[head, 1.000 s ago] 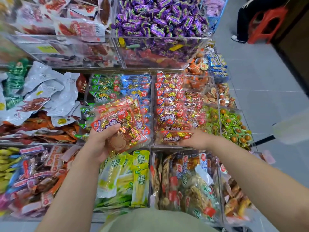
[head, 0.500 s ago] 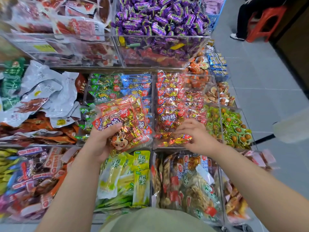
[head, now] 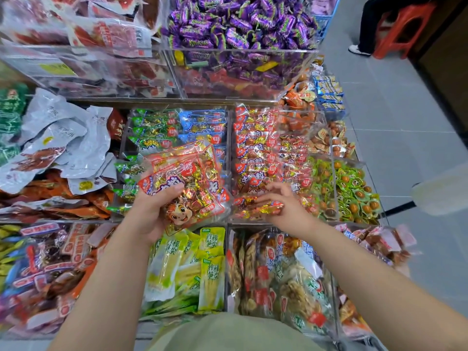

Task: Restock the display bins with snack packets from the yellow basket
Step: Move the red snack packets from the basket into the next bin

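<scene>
My left hand (head: 149, 211) grips a stack of red and gold snack packets (head: 187, 178) with a cartoon face on the front one, held over the divider between two middle bins. My right hand (head: 286, 206) hovers with loosely curled fingers over the front of the clear bin (head: 229, 158) full of matching red packets (head: 263, 148). One such packet (head: 258, 208) lies flat at the bin's front, right under my fingertips. I cannot tell whether the fingers touch it. The yellow basket is out of view.
Purple candies (head: 238, 29) fill a raised bin behind. Green and blue packets (head: 177, 125) sit left of the red bin, green-wrapped snacks (head: 352, 191) to its right, yellow-green pouches (head: 192, 262) below. A person's legs (head: 367, 26) and a red stool (head: 402, 26) stand on the grey floor.
My right hand laid a red packet into the front of the bin, let go and drew back a little. My left hand kept its stack almost still.
</scene>
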Motion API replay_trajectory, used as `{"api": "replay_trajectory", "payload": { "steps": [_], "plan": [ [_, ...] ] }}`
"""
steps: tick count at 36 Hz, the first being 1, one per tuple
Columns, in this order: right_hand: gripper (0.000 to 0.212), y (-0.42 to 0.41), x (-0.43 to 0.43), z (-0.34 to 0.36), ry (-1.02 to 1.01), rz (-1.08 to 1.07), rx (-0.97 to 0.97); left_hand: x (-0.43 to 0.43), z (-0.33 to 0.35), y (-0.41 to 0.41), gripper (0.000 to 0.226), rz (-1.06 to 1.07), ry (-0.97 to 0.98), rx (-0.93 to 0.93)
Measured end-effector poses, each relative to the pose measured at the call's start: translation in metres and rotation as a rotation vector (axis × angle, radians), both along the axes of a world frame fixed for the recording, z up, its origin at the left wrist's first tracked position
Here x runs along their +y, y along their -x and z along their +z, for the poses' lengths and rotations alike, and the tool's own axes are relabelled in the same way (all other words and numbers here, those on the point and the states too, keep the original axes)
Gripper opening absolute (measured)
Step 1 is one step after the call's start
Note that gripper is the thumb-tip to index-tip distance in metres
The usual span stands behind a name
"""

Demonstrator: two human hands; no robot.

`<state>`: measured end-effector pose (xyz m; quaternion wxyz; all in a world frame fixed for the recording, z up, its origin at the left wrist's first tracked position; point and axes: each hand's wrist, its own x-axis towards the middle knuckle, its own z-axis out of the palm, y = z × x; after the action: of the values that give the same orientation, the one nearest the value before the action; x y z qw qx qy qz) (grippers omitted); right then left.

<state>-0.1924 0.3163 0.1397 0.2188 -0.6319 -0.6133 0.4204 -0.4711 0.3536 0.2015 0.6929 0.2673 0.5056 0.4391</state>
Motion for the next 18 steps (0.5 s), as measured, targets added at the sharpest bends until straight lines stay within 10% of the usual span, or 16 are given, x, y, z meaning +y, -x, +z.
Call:
{"api": "replay_trajectory", "payload": {
  "steps": [10,18],
  "plan": [
    [0.031,-0.001,-0.001,0.035,0.167,-0.084,0.056,0.0,-0.002,-0.001,0.078,-0.02,-0.037,0.02],
    [0.025,-0.001,0.002,0.033,-0.119,0.237,-0.497,0.0,-0.002,-0.002,0.079,-0.01,-0.023,0.002]
  ]
}}
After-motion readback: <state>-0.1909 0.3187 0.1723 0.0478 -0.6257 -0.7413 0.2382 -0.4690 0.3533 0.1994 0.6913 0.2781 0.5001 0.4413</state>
